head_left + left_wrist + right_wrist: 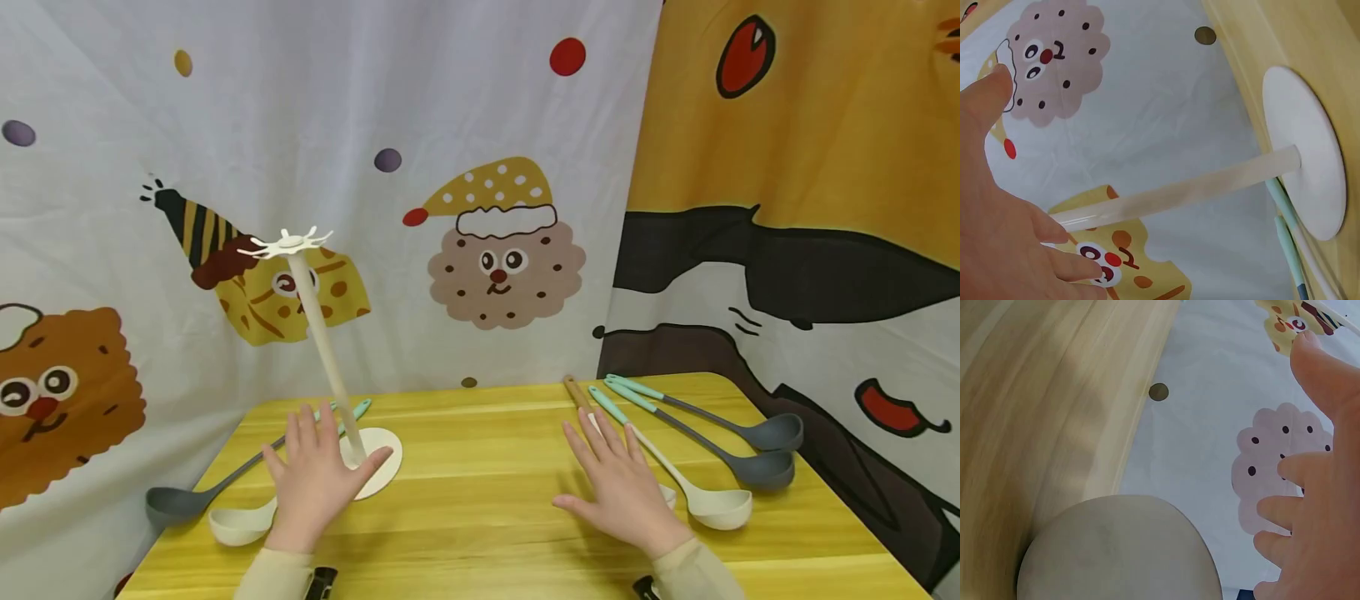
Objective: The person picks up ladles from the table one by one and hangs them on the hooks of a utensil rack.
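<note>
A white utensil stand (327, 350) with a round base (386, 467) and a hooked top rises at the table's left. My left hand (315, 479) is spread open just in front of the base, its thumb over the rim, holding nothing. In the left wrist view the pole (1179, 194) runs clear of the fingers (997, 187). My right hand (618, 483) lies open and flat over a cream spoon with a wooden handle (576, 390). That spoon's bowl (1116, 550) shows under the palm (1322, 487) in the right wrist view.
A grey ladle (168, 502) and a cream ladle (240, 523) lie left of the stand. On the right lie a cream ladle (720, 508) and two grey ladles (765, 471) with teal handles. Cartoon-printed cloth (495, 250) hangs close behind the yellow table (487, 517).
</note>
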`<state>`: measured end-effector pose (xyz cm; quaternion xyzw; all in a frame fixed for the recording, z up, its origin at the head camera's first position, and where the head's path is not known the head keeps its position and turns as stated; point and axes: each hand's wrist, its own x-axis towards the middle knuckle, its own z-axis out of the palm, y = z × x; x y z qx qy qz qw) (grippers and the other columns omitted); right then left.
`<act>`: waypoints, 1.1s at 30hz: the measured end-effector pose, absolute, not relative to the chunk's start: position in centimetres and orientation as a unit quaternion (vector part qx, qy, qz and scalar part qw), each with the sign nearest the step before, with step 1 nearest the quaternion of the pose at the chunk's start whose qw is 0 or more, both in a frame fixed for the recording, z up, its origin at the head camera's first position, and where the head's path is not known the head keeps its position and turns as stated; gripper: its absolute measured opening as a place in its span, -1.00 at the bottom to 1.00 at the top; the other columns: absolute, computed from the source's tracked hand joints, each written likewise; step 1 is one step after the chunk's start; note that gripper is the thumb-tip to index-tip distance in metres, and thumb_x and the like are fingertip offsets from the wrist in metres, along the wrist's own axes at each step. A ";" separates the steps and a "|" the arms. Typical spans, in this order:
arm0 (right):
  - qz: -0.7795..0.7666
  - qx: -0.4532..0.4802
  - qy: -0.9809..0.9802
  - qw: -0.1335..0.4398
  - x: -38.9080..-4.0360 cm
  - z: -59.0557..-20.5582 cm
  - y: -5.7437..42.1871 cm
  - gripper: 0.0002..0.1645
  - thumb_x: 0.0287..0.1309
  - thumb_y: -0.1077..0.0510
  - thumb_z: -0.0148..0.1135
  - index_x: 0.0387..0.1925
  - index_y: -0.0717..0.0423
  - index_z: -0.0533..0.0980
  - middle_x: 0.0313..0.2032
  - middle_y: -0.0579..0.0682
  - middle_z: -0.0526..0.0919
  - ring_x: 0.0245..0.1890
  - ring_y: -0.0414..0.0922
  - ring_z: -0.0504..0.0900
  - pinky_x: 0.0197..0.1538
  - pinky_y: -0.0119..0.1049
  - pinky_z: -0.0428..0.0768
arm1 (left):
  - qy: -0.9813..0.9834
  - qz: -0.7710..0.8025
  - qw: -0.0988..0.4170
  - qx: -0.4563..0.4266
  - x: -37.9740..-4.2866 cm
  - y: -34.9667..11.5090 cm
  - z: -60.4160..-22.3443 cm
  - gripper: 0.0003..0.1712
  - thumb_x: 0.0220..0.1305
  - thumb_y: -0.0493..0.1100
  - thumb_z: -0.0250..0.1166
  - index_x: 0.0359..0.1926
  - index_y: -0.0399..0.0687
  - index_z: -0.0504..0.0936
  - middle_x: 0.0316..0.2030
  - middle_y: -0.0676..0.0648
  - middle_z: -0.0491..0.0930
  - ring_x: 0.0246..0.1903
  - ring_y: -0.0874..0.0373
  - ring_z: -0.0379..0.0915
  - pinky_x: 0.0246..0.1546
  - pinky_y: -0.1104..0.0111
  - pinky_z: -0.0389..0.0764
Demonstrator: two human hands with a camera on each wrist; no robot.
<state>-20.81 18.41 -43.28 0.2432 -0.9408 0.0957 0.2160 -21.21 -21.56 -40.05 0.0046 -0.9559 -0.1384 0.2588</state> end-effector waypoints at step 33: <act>0.159 0.221 -0.944 0.187 -22.8 -44.6 16.0 0.18 0.09 -0.39 0.31 0.48 0.25 0.13 0.47 0.17 0.11 0.49 0.14 -0.01 0.44 0.20 -0.07 | -0.921 -0.277 0.275 0.019 -25.1 -23.3 -38.1 0.16 0.06 0.43 0.36 0.34 -0.39 0.24 0.00 -0.40 0.50 0.02 -0.38 0.41 -0.06 -0.23 0.43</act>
